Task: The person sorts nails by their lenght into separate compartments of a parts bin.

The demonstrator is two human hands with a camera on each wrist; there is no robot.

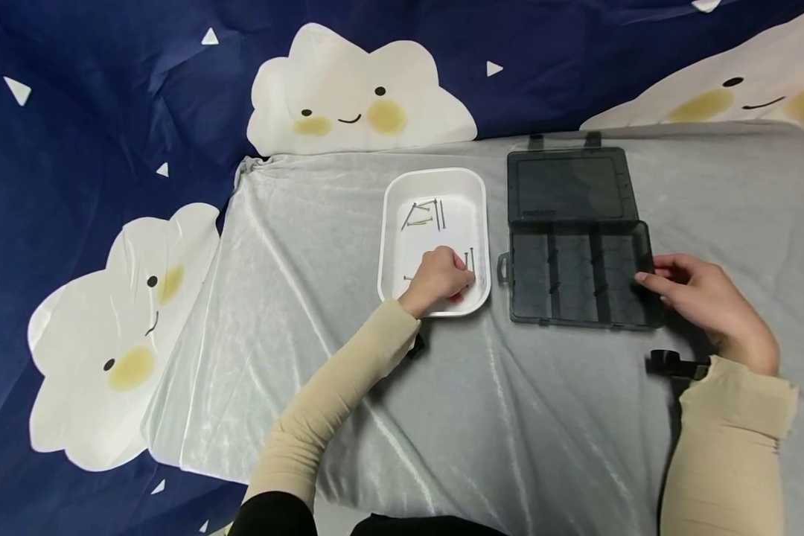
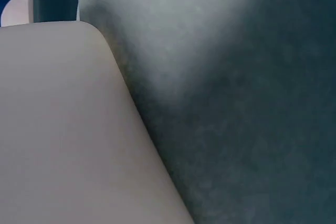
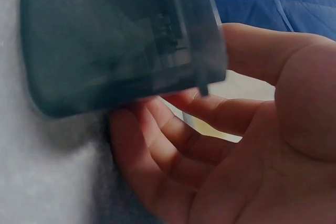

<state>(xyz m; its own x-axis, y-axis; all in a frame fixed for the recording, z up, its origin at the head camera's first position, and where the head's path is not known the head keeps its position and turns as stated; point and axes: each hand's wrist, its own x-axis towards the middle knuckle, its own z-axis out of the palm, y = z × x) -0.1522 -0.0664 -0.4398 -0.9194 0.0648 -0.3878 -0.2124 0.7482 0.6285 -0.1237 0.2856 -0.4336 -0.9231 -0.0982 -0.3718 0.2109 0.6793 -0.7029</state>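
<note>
1. Running round the white tray (image 1: 381, 238) is a raised rim; a narrow strip of grey cloth (image 1: 295, 298) parts its right wall from the dark case (image 1: 576, 283), while a broader stretch spreads left of the tray
2. Past the tray's far edge, that cloth meets a navy backdrop (image 1: 174, 89) printed with pale clouds
3. You have a smooth tray with rounded corners on soft-looking, creased cloth; right of it, the case is smoky, see-through and rectangular, lid (image 1: 572, 187) folded back, base split by dividers
4. Thin, straight metal fasteners (image 1: 437, 214), some yellowish, some dark, lie in the tray, mostly grouped in its far half
5. Your left hand (image 1: 438, 277) is in the tray's near half, fingers bent down together beside fasteners near the right wall; I cannot tell whether it pinches one
6. Your right hand (image 1: 706, 294), well right of the tray, grips the case's right edge, thumb over the rim
</note>
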